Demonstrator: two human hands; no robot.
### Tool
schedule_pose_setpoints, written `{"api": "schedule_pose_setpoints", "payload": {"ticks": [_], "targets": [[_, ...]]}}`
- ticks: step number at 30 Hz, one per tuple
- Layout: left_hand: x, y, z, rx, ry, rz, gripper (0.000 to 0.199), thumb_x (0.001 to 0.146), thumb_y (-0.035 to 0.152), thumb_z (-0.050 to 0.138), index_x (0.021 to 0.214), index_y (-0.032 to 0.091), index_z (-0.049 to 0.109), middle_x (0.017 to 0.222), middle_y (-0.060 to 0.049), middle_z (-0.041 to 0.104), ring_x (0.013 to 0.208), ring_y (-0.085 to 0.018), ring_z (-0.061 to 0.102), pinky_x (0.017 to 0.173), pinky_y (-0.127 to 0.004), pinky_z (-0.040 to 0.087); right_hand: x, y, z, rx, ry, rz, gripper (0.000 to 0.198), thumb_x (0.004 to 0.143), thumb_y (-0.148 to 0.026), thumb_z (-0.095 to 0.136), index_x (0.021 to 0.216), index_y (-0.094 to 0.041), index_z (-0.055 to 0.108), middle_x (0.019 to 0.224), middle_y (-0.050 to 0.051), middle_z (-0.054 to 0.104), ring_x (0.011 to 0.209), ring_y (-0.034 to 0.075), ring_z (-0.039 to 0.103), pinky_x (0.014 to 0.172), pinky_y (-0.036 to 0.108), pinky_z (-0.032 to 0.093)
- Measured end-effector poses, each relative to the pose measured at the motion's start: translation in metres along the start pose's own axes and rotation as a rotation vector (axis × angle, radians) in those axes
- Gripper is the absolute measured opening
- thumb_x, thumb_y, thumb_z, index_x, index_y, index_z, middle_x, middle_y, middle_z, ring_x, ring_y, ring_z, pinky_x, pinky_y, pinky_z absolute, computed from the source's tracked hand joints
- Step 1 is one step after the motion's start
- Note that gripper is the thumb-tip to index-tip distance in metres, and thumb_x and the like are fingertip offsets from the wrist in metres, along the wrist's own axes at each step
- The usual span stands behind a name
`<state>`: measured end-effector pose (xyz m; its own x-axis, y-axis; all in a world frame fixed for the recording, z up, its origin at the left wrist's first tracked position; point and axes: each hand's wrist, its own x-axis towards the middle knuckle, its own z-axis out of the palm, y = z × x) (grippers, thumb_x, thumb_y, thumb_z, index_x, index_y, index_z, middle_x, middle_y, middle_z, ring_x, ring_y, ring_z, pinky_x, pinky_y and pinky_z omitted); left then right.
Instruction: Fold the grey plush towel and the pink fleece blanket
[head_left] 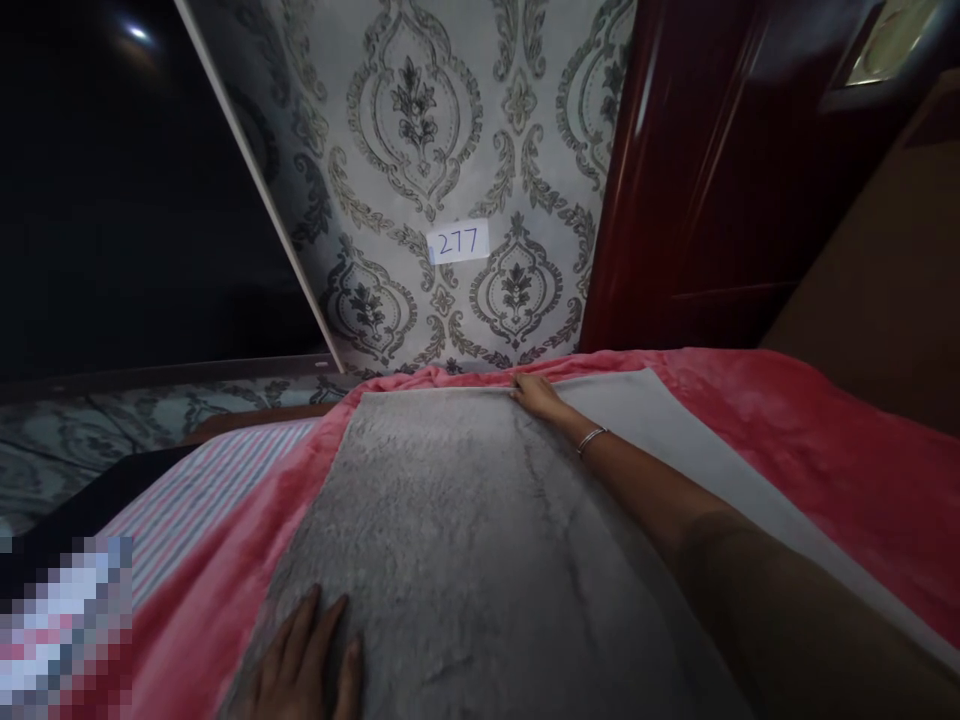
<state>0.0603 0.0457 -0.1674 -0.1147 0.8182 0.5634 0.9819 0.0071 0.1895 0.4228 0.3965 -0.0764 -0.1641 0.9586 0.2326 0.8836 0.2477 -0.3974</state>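
Fingers spread, the left hand [296, 675] rests unclenched on the near part of a gray cloth [420, 520], which lies over a pink blanket [225, 590]. Farther off, the right hand [538, 397] seems to pinch the cloth's far edge (a paler layer [641, 405] shows to its right). Straightening looks like the step in hand; the next move likely calls for easing creases without dragging that edge. Beyond stands a patterned wall [517, 190].
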Motion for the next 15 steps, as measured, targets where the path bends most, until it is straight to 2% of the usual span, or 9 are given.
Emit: {"api": "schedule_pose_setpoints", "payload": {"ticks": [4, 10, 15], "targets": [[0.005, 0.004, -0.003, -0.018, 0.053, 0.014, 0.051, 0.093, 0.050, 0.040, 0.118, 0.021, 0.073, 0.138, -0.014, 0.065, 0.127, -0.035, 0.058, 0.108, -0.059, 0.046, -0.013, 0.000, -0.018, 0.126, 0.070, -0.029, 0.010, 0.087, -0.019, 0.056, 0.092, -0.019, 0.064, 0.094, 0.007, 0.071, 0.087, 0.020, 0.061, 0.076, 0.028, 0.042], [0.011, 0.027, -0.020, -0.037, 0.056, -0.033, 0.057, 0.095, 0.051, 0.037, 0.119, 0.011, 0.071, 0.134, -0.021, 0.064, 0.126, -0.036, 0.058, 0.108, -0.054, 0.047, -0.048, -0.004, -0.069, 0.340, 0.103, -0.140, 0.008, 0.081, -0.028, 0.055, 0.083, -0.020, 0.058, 0.079, 0.000, 0.063, 0.072, 0.016, 0.053, 0.066, 0.026, 0.040], [0.016, 0.032, -0.036, -0.030, 0.034, -0.187, 0.070, 0.092, 0.054, 0.034, 0.130, 0.001, 0.061, 0.144, -0.028, 0.054, 0.136, -0.039, 0.050, 0.113, -0.054, 0.040, -0.092, -0.009, -0.115, 0.785, 0.078, -0.151, 0.018, 0.073, -0.037, 0.065, 0.077, -0.021, 0.056, 0.069, -0.003, 0.053, 0.062, 0.013, 0.044, 0.059, 0.026, 0.036]]}}
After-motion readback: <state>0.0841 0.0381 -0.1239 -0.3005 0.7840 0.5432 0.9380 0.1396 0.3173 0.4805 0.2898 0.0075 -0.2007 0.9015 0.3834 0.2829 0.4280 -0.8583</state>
